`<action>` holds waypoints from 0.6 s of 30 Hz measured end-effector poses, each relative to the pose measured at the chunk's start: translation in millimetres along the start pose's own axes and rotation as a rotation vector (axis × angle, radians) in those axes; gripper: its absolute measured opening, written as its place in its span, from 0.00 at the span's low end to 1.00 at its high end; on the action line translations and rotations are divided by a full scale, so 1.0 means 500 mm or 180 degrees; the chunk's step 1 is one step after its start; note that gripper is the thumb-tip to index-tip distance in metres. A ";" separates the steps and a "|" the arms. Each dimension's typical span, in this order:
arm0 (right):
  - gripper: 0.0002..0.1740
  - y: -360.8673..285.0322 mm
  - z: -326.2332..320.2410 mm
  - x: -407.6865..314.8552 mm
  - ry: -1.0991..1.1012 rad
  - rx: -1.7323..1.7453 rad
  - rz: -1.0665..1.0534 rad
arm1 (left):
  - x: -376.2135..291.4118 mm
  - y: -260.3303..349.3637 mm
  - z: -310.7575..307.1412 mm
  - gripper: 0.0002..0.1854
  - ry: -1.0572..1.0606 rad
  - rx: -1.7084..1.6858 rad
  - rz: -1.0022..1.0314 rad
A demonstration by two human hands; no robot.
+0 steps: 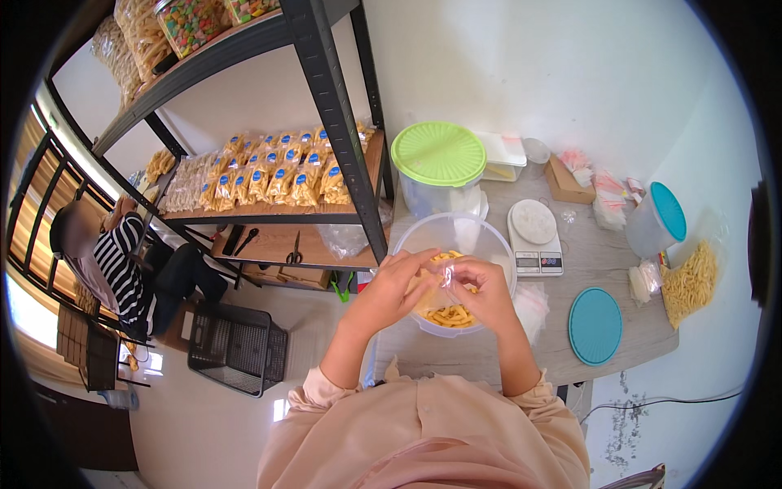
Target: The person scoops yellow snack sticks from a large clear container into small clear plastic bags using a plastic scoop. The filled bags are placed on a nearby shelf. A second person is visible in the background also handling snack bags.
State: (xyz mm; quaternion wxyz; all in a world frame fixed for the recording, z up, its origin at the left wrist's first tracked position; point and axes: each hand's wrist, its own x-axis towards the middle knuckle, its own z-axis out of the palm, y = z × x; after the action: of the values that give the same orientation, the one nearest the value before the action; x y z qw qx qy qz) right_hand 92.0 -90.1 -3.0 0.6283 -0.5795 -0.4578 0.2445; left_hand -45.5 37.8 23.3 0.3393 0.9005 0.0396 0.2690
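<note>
My left hand (391, 287) and my right hand (484, 287) hold a small clear plastic bag (448, 275) between them, above a round translucent tub (502, 250). Yellow stick-shaped snacks (451, 316) lie in the tub. Fingers of both hands pinch the bag near its top; how full it is cannot be told. Right of the tub stands a white digital kitchen scale (536, 238). A stack of empty-looking clear bags (530, 308) lies beside the tub, below the scale. A teal round lid (595, 326) rests flat on the table at the right.
A large tub with a green lid (438, 153) stands behind. At the right are a teal-lidded container (654, 223) and a big snack bag (690, 284). Left, a metal shelf (275, 215) holds packed snacks and scissors (294, 249). A seated person (131, 263) is near a black crate (235, 348).
</note>
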 end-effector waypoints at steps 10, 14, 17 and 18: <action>0.17 0.003 -0.006 0.010 -0.0016 -0.0307 0.0121 | 0.001 0.004 0.020 0.33 0.0089 0.0489 0.0101; 0.18 -0.002 -0.021 0.022 -0.0228 0.0134 0.0483 | 0.006 -0.019 0.023 0.30 0.0200 0.0240 0.0133; 0.19 0.006 -0.037 0.036 0.0360 0.1291 0.0534 | 0.018 -0.046 0.028 0.30 0.0513 -0.0272 0.0133; 0.20 0.015 -0.046 0.050 0.0383 0.0496 0.0442 | 0.023 -0.056 0.030 0.31 0.0671 -0.0619 0.0134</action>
State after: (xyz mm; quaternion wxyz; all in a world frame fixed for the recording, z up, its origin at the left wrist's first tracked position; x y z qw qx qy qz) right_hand 125.2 -79.2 -0.8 0.6794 -0.5728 -0.3576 0.2871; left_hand -24.8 53.3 1.7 0.4132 0.8308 0.0299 0.3717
